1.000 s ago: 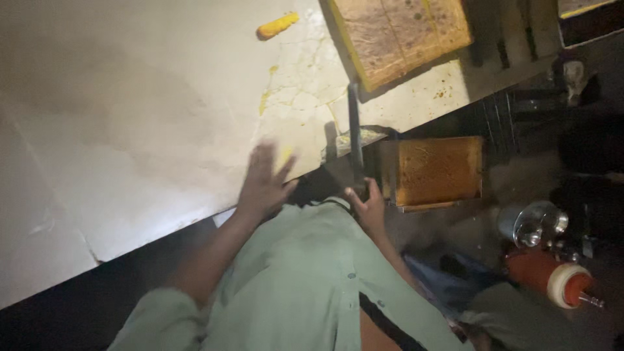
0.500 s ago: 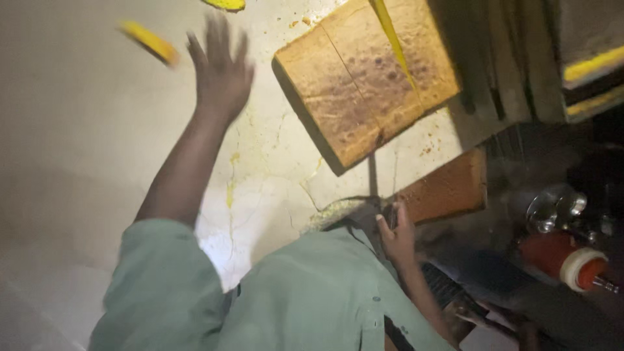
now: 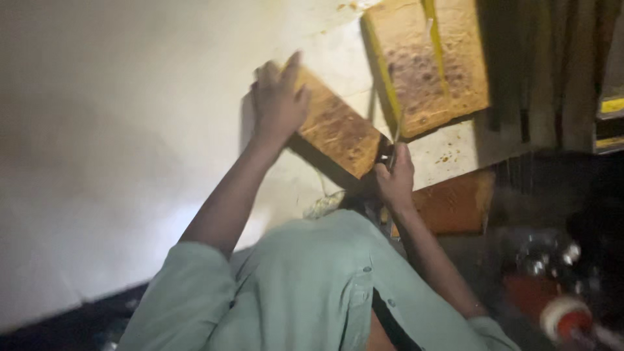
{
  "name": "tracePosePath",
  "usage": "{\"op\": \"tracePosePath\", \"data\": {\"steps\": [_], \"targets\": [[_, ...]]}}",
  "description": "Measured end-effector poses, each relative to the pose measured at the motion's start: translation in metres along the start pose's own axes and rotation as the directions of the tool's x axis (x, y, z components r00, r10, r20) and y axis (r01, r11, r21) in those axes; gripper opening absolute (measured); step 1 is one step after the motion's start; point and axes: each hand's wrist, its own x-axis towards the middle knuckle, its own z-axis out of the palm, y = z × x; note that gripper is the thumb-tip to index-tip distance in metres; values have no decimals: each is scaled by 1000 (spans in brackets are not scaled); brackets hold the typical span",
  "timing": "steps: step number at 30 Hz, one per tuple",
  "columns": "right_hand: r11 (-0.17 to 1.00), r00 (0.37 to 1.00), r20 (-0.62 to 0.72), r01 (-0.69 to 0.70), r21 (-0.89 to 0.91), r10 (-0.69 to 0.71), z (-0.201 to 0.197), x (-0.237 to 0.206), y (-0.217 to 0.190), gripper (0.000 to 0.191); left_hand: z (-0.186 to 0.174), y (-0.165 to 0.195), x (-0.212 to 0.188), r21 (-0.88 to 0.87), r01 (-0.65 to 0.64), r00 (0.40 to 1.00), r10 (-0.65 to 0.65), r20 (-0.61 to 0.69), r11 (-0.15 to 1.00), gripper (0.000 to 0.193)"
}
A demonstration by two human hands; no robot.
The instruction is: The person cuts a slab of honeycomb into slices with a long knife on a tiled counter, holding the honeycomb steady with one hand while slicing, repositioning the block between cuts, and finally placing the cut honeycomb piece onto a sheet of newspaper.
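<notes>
My left hand [image 3: 279, 97] reaches up across the pale worktop [image 3: 130, 130] and grips the upper end of a tilted brown wooden board [image 3: 341, 133], fingers spread over its edge. My right hand [image 3: 393, 175] is closed around the handle of a thin metal knife [image 3: 395, 140], at the board's lower right corner. The blade points up toward a larger wooden block [image 3: 426, 62] that lies at the top of the worktop. My green sleeves fill the lower part of the view.
A brown wooden box [image 3: 458, 201] sits below the worktop edge on the right. Shiny metal items [image 3: 546, 257] and a red and white object [image 3: 559, 315] lie in the dark lower right. Dark slats [image 3: 552, 65] stand at the far right.
My left hand has gone from the worktop edge, up over the surface, and come down on the small board. The right hand stays on the knife. The view has shifted.
</notes>
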Motion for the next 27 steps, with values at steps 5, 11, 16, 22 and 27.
{"op": "tracePosePath", "data": {"steps": [5,11,16,22,27], "targets": [[950,878,404,154,273,-258,45,-47,-18,35,-74,-99,-191,-65,413,910,-408,78,908,67],[815,674,722,-326,479,-155,96,-115,-22,24,-132,-129,-335,26,449,894,-448,-31,893,89],[959,761,648,-165,232,-26,86,-176,-14,24,-136,-71,-296,126,74,963,-103,249,989,112],[945,807,506,324,51,-304,95,-230,9,53,-146,-65,-248,-35,2,872,16,489,999,116],[981,820,573,115,-157,-5,138,-261,-5,29,-155,-86,-260,-65,-102,882,121,456,993,110]]}}
